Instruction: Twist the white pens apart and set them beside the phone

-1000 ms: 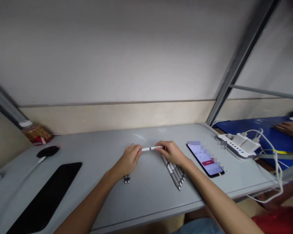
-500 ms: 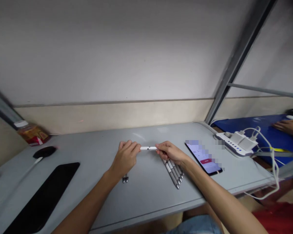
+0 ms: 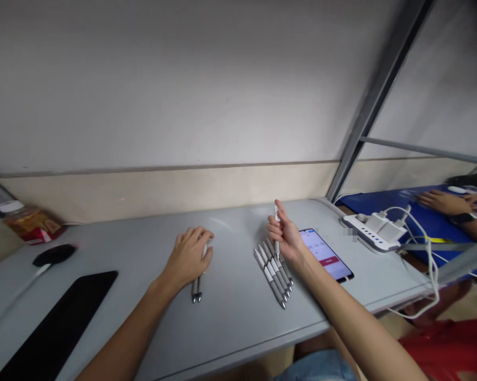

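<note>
Upright in my right hand [image 3: 286, 233] is a white and grey pen [image 3: 277, 248], with the fingers curled round it and the thumb near its top end. Below that hand several pens [image 3: 273, 278] lie side by side in a slanted row on the desk. My left hand [image 3: 189, 254] is over two pens [image 3: 197, 291] lying on the desk, its thumb and fingers apart. The upper ends of these pens are mostly hidden by the hand; a white end shows between thumb and forefinger.
A phone [image 3: 329, 260] with a lit screen lies right of the pens, by a power strip [image 3: 375, 233] with white cables. To the left are a dark flat slab [image 3: 63, 323], a black round pad [image 3: 54, 255] and a bottle [image 3: 32, 223]. Another person's hands [image 3: 440, 202] rest on a blue surface.
My hands have moved apart from the one pen both held. The right hand has turned it upright; the left has let go and moved over the two pens.
</note>
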Tool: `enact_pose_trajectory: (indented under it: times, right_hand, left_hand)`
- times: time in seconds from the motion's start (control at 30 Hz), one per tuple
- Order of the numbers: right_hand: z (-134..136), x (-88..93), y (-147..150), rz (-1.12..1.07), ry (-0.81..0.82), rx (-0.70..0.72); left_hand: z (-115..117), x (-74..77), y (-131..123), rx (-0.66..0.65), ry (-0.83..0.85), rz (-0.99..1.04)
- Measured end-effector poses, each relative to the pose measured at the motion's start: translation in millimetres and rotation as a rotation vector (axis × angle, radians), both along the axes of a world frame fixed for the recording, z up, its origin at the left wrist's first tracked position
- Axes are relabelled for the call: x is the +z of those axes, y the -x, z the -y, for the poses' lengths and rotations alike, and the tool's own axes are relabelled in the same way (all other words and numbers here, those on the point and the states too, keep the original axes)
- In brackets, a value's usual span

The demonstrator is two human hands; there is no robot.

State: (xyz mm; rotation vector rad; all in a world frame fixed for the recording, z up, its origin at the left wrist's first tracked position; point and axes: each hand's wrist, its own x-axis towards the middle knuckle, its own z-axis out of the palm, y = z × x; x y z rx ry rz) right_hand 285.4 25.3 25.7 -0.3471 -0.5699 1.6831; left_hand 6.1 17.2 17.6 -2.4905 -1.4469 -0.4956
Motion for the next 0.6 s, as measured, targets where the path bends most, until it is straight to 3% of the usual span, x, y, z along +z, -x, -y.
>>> enact_pose_trajectory:
  times: [0.23,0.6]
  right_hand:
    - [-0.7,-1.1,0.3,-0.009,-0.03,-0.03]
    - [1.2,-0.3,2.4,0.034,-0.07,0.003]
  left_hand:
    - [2.7,2.3,2.2,-0.002,0.127,-0.035]
    - [-0.2,-2.3,2.1,-0.011,0.134,0.022]
